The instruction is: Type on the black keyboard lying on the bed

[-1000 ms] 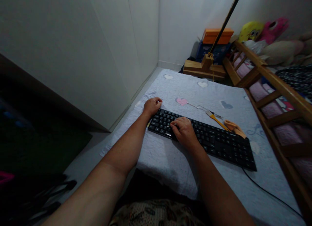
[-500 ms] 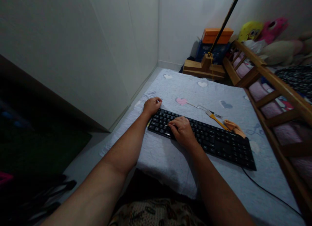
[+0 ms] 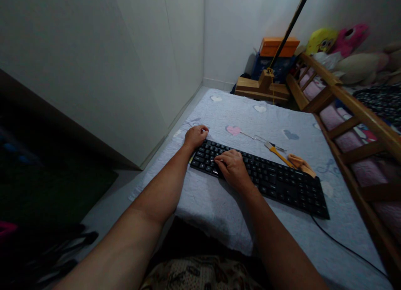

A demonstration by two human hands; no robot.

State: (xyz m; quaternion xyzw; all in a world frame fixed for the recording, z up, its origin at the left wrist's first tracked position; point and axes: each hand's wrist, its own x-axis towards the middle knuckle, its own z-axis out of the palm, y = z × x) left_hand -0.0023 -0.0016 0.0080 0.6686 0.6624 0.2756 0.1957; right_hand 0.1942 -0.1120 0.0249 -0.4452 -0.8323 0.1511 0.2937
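Observation:
A black keyboard (image 3: 282,183) lies at a slant on a pale blue cloth (image 3: 216,206) patterned with hearts. My left hand (image 3: 196,136) rests at its far left corner, fingers curled inward; whatever they close on is hidden. Over the left half of the keys, my right hand (image 3: 232,165) is closed in a pinch. From its fingertips pokes a thin white-tipped thing (image 3: 213,160), too small to name, close to the keys. Behind the keyboard lie a yellow-handled brush (image 3: 280,155), a thin metal tool (image 3: 250,135) and a folded tan cloth (image 3: 301,164).
A pale panel (image 3: 125,73) stands along the left side. The wooden bed rail (image 3: 360,106) borders the right, with soft toys (image 3: 321,40) beyond. At the back are a wooden stand (image 3: 263,87) with a dark pole and an orange box (image 3: 278,46). The keyboard's cable (image 3: 344,242) trails right.
Almost nothing differs. The white tip in my right fingers has shifted very slightly leftward over the keys; my left hand and the keyboard stay in place.

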